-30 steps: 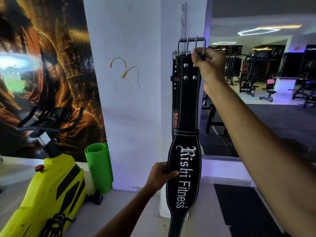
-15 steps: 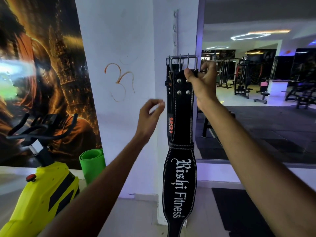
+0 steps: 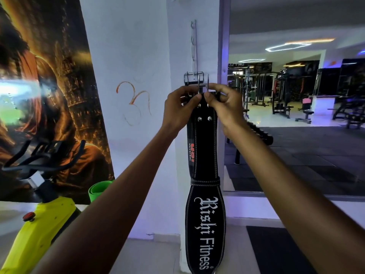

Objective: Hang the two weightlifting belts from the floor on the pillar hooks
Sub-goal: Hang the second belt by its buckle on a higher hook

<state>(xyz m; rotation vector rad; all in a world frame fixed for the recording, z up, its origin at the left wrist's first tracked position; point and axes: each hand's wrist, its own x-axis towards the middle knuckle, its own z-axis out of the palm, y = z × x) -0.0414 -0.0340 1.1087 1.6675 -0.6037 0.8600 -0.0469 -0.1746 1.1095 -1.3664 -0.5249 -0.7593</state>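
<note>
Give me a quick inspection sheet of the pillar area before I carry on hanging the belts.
Surface: white pillar with a metal hook rail on its edge.
Job's things: black leather Rishi Fitness belt hangs in front; second black belt with red USI print behind it, its buckle up at the rail.
Clutter: yellow exercise bike, green rolled mat.
Grippers: left hand and right hand both pinch the front belt's top by the buckle.
Cables: nothing seen.
Surroundings: wall mural, mirror showing gym machines, dark floor mat.
</note>
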